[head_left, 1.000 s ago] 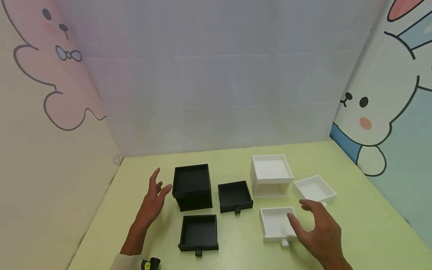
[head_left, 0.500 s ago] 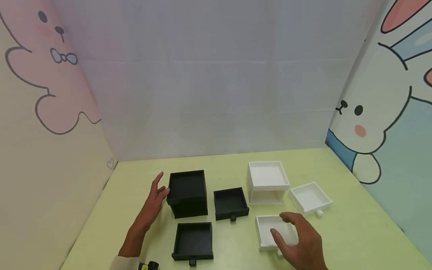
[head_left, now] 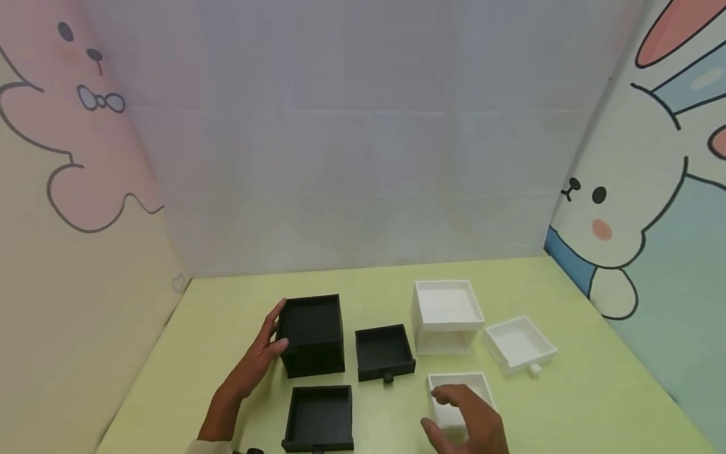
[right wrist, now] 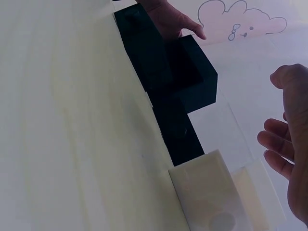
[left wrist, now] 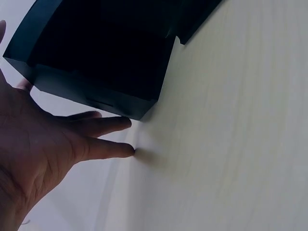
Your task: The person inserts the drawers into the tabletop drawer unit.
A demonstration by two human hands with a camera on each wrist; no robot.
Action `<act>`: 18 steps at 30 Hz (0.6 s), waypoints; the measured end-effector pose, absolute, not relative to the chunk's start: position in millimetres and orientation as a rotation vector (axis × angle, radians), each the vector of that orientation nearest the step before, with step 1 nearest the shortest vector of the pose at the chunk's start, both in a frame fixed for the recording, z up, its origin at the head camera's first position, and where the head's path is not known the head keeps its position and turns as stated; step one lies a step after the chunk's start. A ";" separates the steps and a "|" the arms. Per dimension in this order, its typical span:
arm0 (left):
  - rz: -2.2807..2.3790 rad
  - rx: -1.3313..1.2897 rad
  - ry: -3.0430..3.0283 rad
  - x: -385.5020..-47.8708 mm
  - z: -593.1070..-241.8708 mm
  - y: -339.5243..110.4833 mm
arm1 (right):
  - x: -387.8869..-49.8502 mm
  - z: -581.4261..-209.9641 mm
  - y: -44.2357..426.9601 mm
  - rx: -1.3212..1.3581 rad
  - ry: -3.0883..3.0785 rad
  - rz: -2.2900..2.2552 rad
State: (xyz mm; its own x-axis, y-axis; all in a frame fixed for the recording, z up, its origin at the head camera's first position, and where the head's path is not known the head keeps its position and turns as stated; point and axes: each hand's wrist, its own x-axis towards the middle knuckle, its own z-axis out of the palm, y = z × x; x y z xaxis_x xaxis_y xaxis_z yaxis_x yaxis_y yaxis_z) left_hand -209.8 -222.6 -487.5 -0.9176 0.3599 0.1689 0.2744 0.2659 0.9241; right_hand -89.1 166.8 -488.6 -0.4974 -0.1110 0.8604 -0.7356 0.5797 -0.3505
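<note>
We are holding our left hand wide just beside the black box, toward the left edge of the surface, and our right hand wide near the white drawer farther from the back edge.

Black box in smooth, plastic-looking matt

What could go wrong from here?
1. The left hand is at the black box's left side; a rightward nudge might knock it into the nearby black drawer.
2. Pulling the box forward could hit the front black drawer, which lies in front of it.
3. The right hand partly covers the front white drawer in the head view; lowering there might bump it.
</note>
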 end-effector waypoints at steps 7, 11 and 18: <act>1.738 0.670 2.474 -206.2 -489.7 -223.4 | -83.0 -495.0 156.5 0.704 -2.039 0.969; 1.735 0.658 2.498 -205.6 -490.7 -223.3 | -78.3 -495.4 151.5 0.726 -2.077 0.998; 1.720 0.673 2.547 -206.4 -490.0 -222.2 | -66.5 -489.5 136.6 0.710 -2.228 1.125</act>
State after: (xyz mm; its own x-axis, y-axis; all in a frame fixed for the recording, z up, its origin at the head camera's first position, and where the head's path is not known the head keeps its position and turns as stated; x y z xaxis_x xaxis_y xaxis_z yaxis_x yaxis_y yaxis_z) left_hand -206.4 -222.2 -490.0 -0.9086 0.3437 0.2375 0.3488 0.3110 0.8841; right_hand -66.5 136.6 -489.5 -0.7156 -0.2101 0.6661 -0.6608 0.5125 -0.5483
